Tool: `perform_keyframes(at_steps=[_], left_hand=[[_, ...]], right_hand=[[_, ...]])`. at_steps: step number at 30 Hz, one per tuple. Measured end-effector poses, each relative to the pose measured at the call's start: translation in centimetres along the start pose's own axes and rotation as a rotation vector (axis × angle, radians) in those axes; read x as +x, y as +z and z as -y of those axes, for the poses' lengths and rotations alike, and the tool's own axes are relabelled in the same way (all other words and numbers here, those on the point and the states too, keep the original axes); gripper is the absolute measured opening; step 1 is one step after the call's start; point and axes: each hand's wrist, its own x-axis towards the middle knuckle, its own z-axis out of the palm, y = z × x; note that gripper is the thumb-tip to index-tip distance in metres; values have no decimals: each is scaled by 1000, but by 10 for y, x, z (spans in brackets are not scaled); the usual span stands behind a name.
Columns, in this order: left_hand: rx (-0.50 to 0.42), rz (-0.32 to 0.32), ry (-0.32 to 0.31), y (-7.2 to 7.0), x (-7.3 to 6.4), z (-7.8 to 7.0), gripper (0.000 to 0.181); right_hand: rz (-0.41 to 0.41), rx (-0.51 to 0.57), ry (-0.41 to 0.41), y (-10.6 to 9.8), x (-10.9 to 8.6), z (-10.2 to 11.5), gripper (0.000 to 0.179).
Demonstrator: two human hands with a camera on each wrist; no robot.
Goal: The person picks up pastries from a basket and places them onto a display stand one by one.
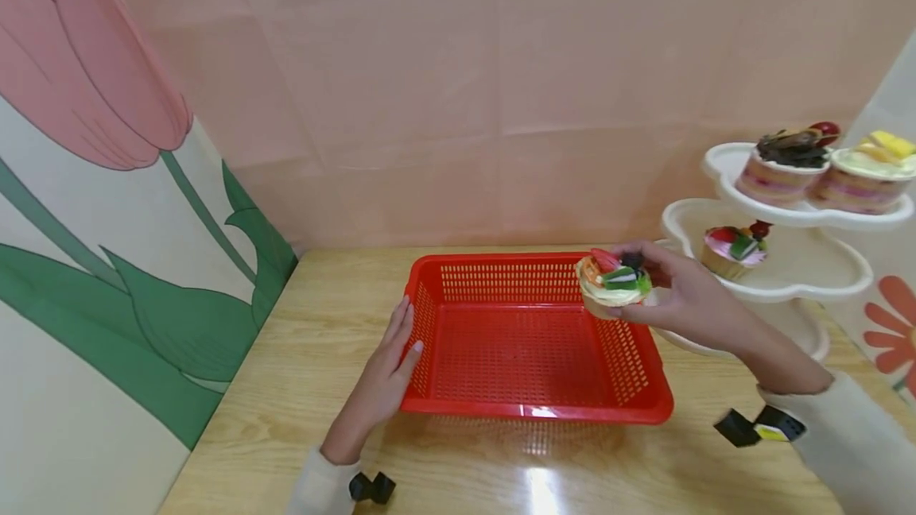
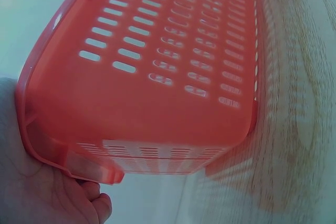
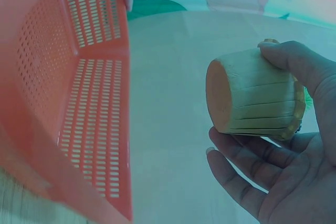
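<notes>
My right hand (image 1: 690,300) holds a toy cupcake (image 1: 614,283) between thumb and fingers, above the right end of a red plastic basket (image 1: 540,412). The cupcake has cream and colourful fruit pieces on top. In the right wrist view its pale pleated cup (image 3: 257,95) lies tilted, with the flat base facing the basket (image 3: 128,129). My left hand (image 1: 382,372) rests on the basket's left rim, fingers extended along it and thumb at the inner edge. The left wrist view shows that hand (image 2: 47,192) against the rim at a corner of the basket (image 2: 142,108).
A white tiered stand (image 1: 816,261) rises at the right, behind my right hand. Its top tier carries a chocolate-topped cake cup (image 1: 783,173) and a yellow-topped one (image 1: 869,177); another cupcake (image 1: 733,253) sits on the tier below. The wooden table (image 1: 286,420) meets a pink backdrop (image 1: 429,102).
</notes>
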Motion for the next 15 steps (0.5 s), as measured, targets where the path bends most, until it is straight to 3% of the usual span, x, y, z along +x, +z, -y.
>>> perform_keyframes(at_steps=[5, 9, 15], left_hand=[[-3, -2, 1, 0, 0, -1, 63], [0, -8, 6, 1, 0, 0, 63], [15, -6, 1, 1, 0, 2, 64]], right_hand=[[-75, 0, 20, -8, -13, -5, 65], [-102, 34, -15, -15, -23, -10, 67], [-131, 16, -2, -25, -44, -19, 68]])
